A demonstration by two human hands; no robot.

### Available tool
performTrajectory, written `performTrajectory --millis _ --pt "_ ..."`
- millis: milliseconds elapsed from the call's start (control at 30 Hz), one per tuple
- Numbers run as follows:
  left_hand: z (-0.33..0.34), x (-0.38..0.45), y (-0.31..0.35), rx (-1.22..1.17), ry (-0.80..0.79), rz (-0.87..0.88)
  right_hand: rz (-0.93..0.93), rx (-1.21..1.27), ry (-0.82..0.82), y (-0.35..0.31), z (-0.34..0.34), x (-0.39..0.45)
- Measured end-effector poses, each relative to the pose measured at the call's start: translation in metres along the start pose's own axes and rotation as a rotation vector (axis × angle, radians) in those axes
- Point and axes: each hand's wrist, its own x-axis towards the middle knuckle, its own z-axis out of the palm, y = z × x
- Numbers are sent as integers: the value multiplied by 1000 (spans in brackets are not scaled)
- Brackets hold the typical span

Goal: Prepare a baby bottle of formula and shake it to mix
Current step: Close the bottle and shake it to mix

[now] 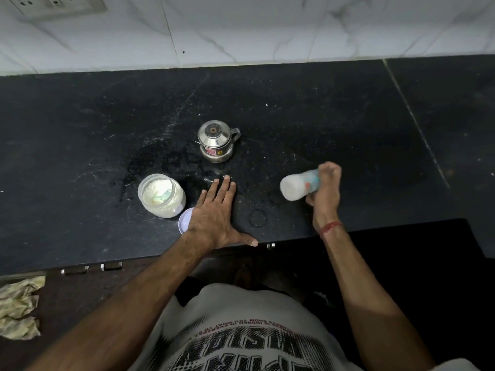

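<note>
My right hand [325, 187] grips a baby bottle [297, 186] above the black counter [80, 135]. The bottle lies nearly sideways with its base pointing left, is filled with white liquid and looks blurred. My left hand [214, 214] rests flat on the counter near its front edge, fingers straight and spread. Just left of that hand stands an open clear jar of white formula powder [160, 195] with a pale scoop inside. The jar's white lid [184, 219] lies beside it, partly hidden under my left wrist.
A small lidded steel pot [217, 141] with a handle stands behind my left hand. White tiled wall rises at the back, with a socket plate [57, 4] at top left. A crumpled cloth [20, 306] lies low on the left.
</note>
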Motion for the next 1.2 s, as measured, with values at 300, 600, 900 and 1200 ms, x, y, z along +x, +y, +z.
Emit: performTrajectory --millis 300,600,900,1200 --pt "0 1 1 9 -2 -2 84 189 -149 -8 -2 3" --pt "-1 1 2 12 -32 -2 188 340 126 -12 0 5" --pt "-1 0 2 -6 -21 -5 130 279 -157 -22 8 0" --pt "1 1 1 -13 -20 0 145 310 -60 -17 10 -3"
